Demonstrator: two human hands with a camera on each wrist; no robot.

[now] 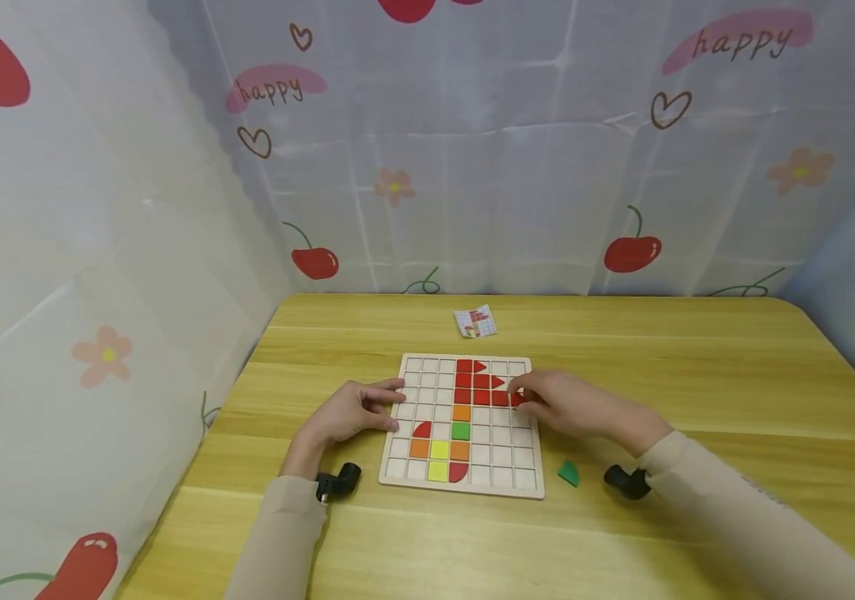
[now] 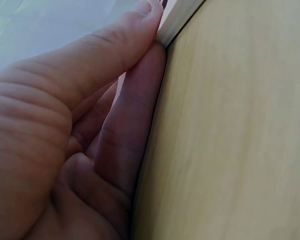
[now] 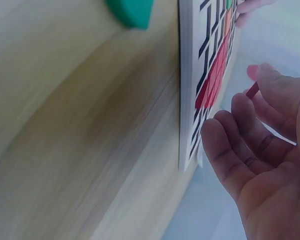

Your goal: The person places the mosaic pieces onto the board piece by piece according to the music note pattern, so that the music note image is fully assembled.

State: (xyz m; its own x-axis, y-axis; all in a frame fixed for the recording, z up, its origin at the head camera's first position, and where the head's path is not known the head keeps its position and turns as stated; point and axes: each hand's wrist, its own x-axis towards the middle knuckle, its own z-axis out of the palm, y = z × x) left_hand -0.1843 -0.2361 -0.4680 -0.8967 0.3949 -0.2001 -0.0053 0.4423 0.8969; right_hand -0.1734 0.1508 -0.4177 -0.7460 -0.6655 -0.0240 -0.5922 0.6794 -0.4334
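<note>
A square wooden puzzle board (image 1: 502,458), marked off in a grid, lies on the table with red, orange, yellow and green tiles in some cells. Along its left edge, my left hand (image 1: 345,412) holds the board between thumb and fingers; the left wrist view shows the thumb (image 2: 135,30) at the edge. Over the board's right side, my right hand (image 1: 570,404) pinches a small red tile (image 3: 252,90) between thumb and index finger. Its shape is mostly hidden by the fingertips. Red squares and triangles fill several cells beside it, such as the red triangle (image 1: 497,382).
A loose green tile (image 1: 568,473) with a curved side lies right of the board. Behind the board is a small pattern card (image 1: 476,321). Black wrist cameras, such as the right one (image 1: 626,482), sit on both wrists. A printed curtain (image 1: 487,208) hangs behind the wooden table (image 1: 367,546).
</note>
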